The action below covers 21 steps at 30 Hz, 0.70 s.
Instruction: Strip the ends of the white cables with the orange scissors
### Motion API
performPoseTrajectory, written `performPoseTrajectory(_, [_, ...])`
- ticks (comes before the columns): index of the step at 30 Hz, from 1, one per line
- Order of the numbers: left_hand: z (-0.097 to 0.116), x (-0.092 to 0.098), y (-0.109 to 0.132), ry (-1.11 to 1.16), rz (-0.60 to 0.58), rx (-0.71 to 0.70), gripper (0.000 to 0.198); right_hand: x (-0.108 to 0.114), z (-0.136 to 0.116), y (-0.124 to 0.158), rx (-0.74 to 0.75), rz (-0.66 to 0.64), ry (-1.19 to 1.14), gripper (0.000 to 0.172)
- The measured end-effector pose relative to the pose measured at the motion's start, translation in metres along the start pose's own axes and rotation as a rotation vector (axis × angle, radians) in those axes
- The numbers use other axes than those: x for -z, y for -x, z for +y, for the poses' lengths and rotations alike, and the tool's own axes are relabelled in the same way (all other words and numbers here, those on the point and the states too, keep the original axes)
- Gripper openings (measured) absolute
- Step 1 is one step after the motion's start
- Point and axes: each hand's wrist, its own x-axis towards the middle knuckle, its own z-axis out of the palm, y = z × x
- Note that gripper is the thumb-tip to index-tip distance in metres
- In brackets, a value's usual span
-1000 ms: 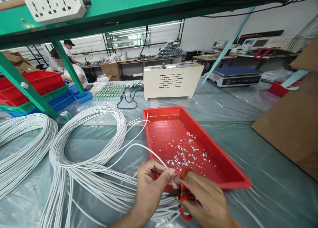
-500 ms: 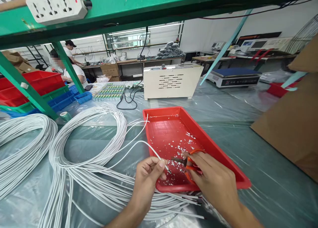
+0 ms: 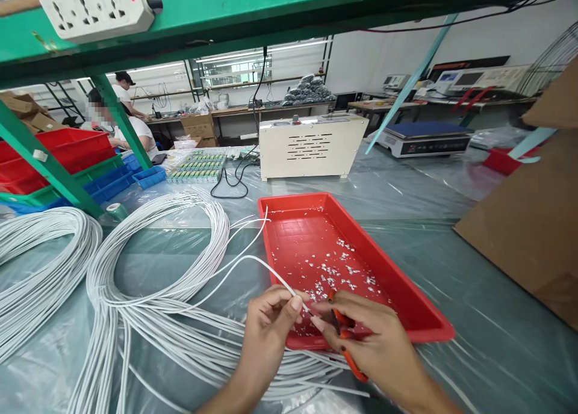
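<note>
My left hand [image 3: 270, 336] pinches the end of a thin white cable [image 3: 235, 268] at the near left rim of the red tray [image 3: 406, 293]. My right hand [image 3: 374, 342] grips orange-handled cutters [image 3: 345, 342], its fingertips meeting the cable's bare tip just beside my left thumb. Small white and silver scraps [image 3: 336, 275] of insulation lie scattered in the tray. The held cable runs back to a big coil of white cables [image 3: 149, 269] on the plastic-covered table.
A second white coil [image 3: 40, 263] lies at far left beside a green shelf post [image 3: 49, 167]. A beige metal box [image 3: 311, 146], a scale [image 3: 424, 138] and brown cardboard [image 3: 533, 221] ring the work area. People sit at benches behind, upper left.
My right hand swung out over the tray with the cutters, then came back toward the cable tip. The left hand kept its pinch on the cable and barely shifted.
</note>
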Motion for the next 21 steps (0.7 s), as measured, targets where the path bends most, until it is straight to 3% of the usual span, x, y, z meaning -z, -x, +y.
performPoseTrajectory(5, [0.0002, -0.0025, 0.0012, 0.003, -0.034, -0.032, 0.018, -0.0009, -0.0028, 0.0009, 0.053, -0.005, 0.025, 0.013])
performPoseTrajectory(13, [0.0021, -0.0040, 0.0010, -0.017, -0.107, -0.029, 0.018, 0.0030, -0.0045, 0.0004, 0.007, -0.049, 0.045, 0.011])
performPoseTrajectory(21, [0.0076, -0.0030, 0.0016, 0.070, -0.219, 0.061, 0.019, 0.0024, -0.0005, -0.0037, -0.376, -0.121, -0.332, 0.011])
